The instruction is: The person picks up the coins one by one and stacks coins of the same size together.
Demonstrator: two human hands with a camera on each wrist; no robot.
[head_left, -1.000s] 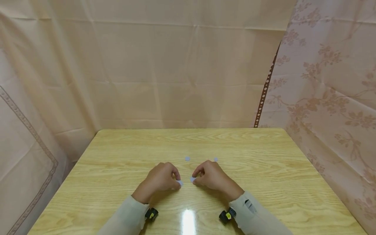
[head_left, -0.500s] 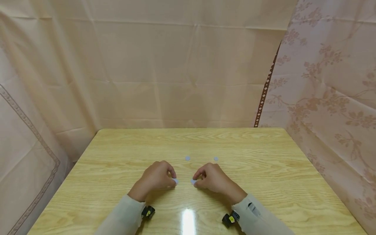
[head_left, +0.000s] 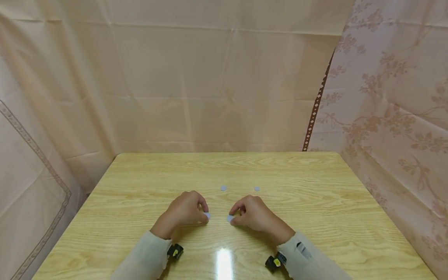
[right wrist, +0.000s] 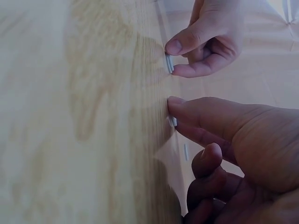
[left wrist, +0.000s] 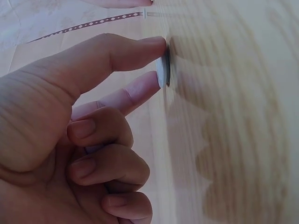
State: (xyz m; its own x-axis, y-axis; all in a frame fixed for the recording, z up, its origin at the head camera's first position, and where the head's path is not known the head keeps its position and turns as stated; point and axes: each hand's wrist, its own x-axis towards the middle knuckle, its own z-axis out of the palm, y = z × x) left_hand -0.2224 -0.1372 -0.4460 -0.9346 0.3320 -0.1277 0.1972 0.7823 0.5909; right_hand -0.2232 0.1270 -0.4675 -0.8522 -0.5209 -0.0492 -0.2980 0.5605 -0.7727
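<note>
Both hands are low over the wooden table, facing each other across a narrow gap. My left hand (head_left: 187, 208) pinches a thin silver-grey coin (head_left: 208, 215) between thumb and index finger. Seen edge-on in the left wrist view, this coin (left wrist: 161, 73) lies right at the tabletop, the other fingers curled behind. My right hand (head_left: 254, 212) pinches a similar coin (head_left: 229, 218) by its edges, also right at the table surface. Its thumb and finger cover much of that coin (right wrist: 173, 121) in the right wrist view.
Two more pale coins lie flat beyond the hands: a left coin (head_left: 223, 188) and a slightly smaller right coin (head_left: 257, 188). The wooden table (head_left: 147, 171) ends at a beige curtain (head_left: 210, 97) behind. A bright reflection shows near the front.
My left hand has slid to the left with its coin, widening the gap between the hands. My right hand has shifted slightly toward the body with its coin. The two farther coins stay put.
</note>
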